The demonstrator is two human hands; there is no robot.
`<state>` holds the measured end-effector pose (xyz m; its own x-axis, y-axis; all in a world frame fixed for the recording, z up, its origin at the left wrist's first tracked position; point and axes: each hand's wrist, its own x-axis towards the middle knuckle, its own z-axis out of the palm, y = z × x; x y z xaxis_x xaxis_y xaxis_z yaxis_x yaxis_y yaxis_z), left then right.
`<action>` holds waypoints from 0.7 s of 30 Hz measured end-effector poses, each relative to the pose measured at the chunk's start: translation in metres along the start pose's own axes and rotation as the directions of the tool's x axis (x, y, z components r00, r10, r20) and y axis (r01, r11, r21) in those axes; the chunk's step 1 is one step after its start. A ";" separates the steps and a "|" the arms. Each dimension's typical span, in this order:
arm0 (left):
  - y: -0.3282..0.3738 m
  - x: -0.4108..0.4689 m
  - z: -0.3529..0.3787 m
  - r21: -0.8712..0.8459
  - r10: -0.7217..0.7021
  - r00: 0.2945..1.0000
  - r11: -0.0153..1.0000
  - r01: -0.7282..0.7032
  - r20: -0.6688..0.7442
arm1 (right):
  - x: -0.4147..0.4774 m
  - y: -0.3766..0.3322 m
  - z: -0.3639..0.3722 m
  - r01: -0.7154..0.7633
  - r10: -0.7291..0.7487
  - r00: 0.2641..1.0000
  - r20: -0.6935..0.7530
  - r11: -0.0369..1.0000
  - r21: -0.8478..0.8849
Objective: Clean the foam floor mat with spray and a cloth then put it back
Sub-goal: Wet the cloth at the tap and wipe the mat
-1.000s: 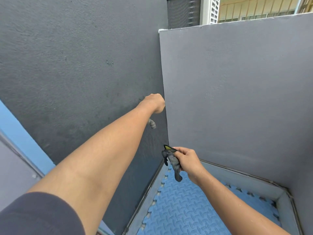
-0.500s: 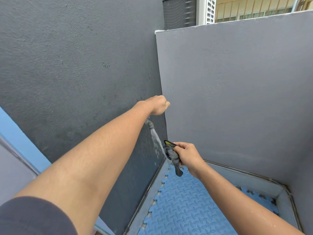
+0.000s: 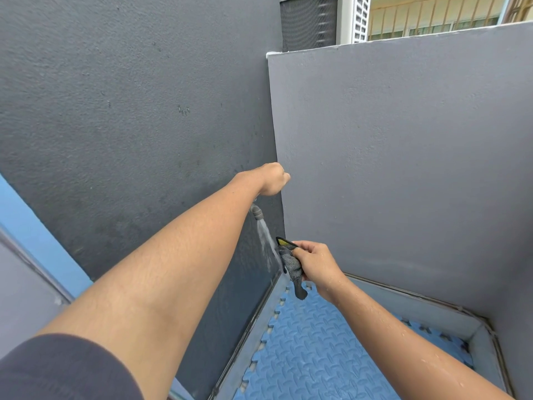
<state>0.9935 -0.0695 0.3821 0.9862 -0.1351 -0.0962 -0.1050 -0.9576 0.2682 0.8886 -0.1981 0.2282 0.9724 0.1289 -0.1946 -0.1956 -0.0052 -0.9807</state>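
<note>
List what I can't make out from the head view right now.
- Tap handle: covered by the left hand; only the spout shows.
- Cloth: bunched in the right hand, size unclear.
- Foam mat: cut off by bottom edge and forearm.

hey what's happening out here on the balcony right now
A person is wetting a cloth at a wall tap. Their left hand is closed on the tap's handle, and water streams from the spout. Their right hand grips a bunched dark grey cloth in the stream. Below, the blue foam floor mat lies on the floor in the corner between the grey walls. The right forearm shows water droplets.
</note>
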 end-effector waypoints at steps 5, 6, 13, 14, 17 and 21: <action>-0.002 0.003 0.001 -0.016 0.008 1.000 1.000 -0.008 0.002 | 0.002 -0.002 0.001 0.001 -0.001 1.000 -0.010 1.000 -0.006; -0.002 0.003 0.001 -0.017 0.008 1.000 1.000 -0.008 0.003 | 0.002 -0.002 0.001 0.000 0.000 1.000 -0.014 1.000 -0.010; 0.001 0.002 -0.002 -0.003 -0.004 1.000 1.000 0.005 0.016 | 0.003 -0.002 -0.001 0.000 -0.001 1.000 -0.020 1.000 -0.008; 0.001 0.002 -0.002 0.004 -0.003 1.000 1.000 0.003 0.016 | 0.003 -0.002 -0.001 -0.001 0.000 1.000 -0.019 1.000 -0.008; 0.000 0.003 -0.001 0.004 -0.002 1.000 1.000 0.002 0.015 | 0.003 -0.003 -0.001 0.002 -0.002 1.000 -0.019 1.000 -0.014; -0.002 0.002 -0.001 0.012 0.025 1.000 1.000 -0.025 0.011 | 0.004 -0.005 -0.002 0.005 -0.006 1.000 -0.026 1.000 -0.024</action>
<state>0.9960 -0.0674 0.3826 0.9818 -0.1614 -0.1000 -0.1309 -0.9570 0.2590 0.8940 -0.1996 0.2319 0.9765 0.1031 -0.1891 -0.1871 -0.0285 -0.9819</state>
